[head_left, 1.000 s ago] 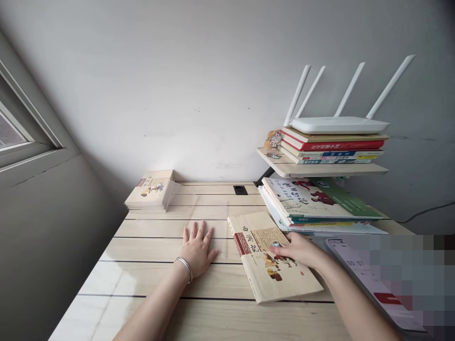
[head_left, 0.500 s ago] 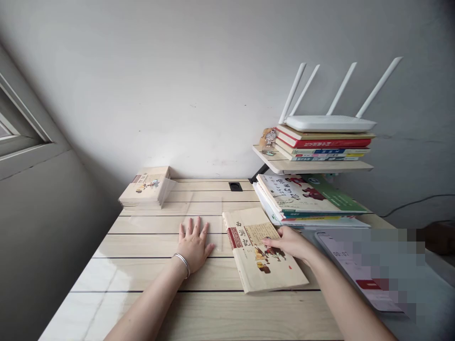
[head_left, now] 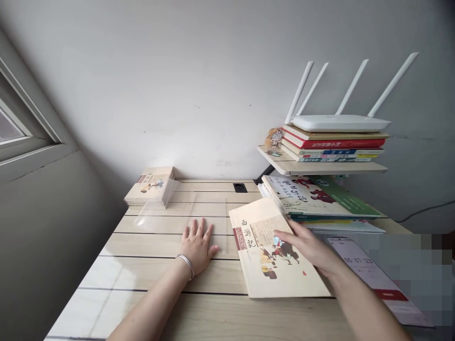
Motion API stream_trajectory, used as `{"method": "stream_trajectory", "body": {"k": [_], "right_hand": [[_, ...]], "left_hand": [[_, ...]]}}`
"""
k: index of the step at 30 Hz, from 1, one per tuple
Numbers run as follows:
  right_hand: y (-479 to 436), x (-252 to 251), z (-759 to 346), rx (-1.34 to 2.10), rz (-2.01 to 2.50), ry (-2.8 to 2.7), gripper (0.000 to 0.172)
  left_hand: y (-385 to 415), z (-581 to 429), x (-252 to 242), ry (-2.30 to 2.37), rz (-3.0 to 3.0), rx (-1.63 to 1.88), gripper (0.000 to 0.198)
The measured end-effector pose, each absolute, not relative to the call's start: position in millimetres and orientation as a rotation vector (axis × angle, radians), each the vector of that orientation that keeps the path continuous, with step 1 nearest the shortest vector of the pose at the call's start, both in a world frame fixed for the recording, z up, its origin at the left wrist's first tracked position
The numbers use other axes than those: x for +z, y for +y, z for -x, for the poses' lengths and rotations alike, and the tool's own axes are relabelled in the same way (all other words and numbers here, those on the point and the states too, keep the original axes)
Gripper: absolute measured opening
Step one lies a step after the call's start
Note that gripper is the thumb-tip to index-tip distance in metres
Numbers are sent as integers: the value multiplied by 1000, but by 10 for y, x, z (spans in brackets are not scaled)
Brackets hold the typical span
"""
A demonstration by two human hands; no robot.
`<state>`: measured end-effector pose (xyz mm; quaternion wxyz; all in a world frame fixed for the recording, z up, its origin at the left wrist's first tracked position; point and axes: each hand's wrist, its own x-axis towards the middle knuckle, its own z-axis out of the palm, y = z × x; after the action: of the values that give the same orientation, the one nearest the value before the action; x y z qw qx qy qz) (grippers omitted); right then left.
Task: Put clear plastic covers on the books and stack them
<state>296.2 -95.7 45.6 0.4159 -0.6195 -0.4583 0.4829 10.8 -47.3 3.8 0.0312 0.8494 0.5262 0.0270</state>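
Note:
My right hand (head_left: 310, 248) grips a cream paperback book (head_left: 284, 282) by its right side, thumb on the front cover and the other fingers mostly hidden behind the edge. The cover carries dark Chinese characters, a red patterned strip and small painted figures. The book's far edge is tilted up off the table. To its left, my left hand (head_left: 197, 246) lies flat with fingers spread, pressing on a clear plastic sheet (head_left: 213, 208). The sheet's left part bends up a little from the wooden tabletop (head_left: 149, 270). Nothing is held in my left hand.
A stack of similar books (head_left: 151, 184) stands at the back left. On the right, a white router (head_left: 341, 123) tops books on a small shelf (head_left: 320, 166), with more books (head_left: 320, 196) beneath. A phone (head_left: 377, 274) showing a timer lies at the right.
My right hand has raised the book toward me, tilting it so its spine no longer shows. The plastic sheet's left part has lifted slightly. My left hand stays flat. The view has shifted slightly.

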Motion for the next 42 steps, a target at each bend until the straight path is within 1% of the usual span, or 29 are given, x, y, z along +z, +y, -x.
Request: {"method": "stream_trajectory", "body": {"k": [3, 5, 8, 10, 13, 18, 23, 27, 33, 39, 42], "right_hand": [[-1050, 710, -2979, 1079, 1463, -1152, 55], [-1064, 862, -2967, 1036, 1384, -1072, 57], [-1000, 972, -2888, 1053, 1223, -884, 50], [-928, 964, -2816, 1083, 1141, -766, 45], [-835, 884, -2723, 1150, 1083, -648, 42], [-758, 691, -2681, 1210, 1047, -633, 43], [-726, 474, -2699, 1233, 1082, -632, 49], [-688, 339, -2698, 1244, 1141, -687, 51], [-584, 228, -2636, 1307, 1204, -706, 43], [-458, 25, -2586, 1348, 1247, -808, 36], [-429, -48, -2576, 1345, 1270, -804, 33]], "left_hand": [[-619, -234, 100, 1596, -2576, 95, 61], [-729, -346, 146, 1471, -2578, 101, 61], [-819, -448, 191, 1254, -2632, 161, 57], [-814, -439, 191, 1233, -2656, 209, 54], [-771, -371, 156, 1280, -2653, 196, 51], [-810, -426, 98, 1371, -2576, 49, 58], [-802, -499, 132, 1433, -2568, 146, 55], [-676, -367, 117, 1467, -2600, 221, 57], [-600, -272, -26, 1490, -2544, 144, 61], [-587, -256, -12, 1471, -2577, 174, 53], [-542, -195, 37, 1426, -2546, 152, 53]]}}
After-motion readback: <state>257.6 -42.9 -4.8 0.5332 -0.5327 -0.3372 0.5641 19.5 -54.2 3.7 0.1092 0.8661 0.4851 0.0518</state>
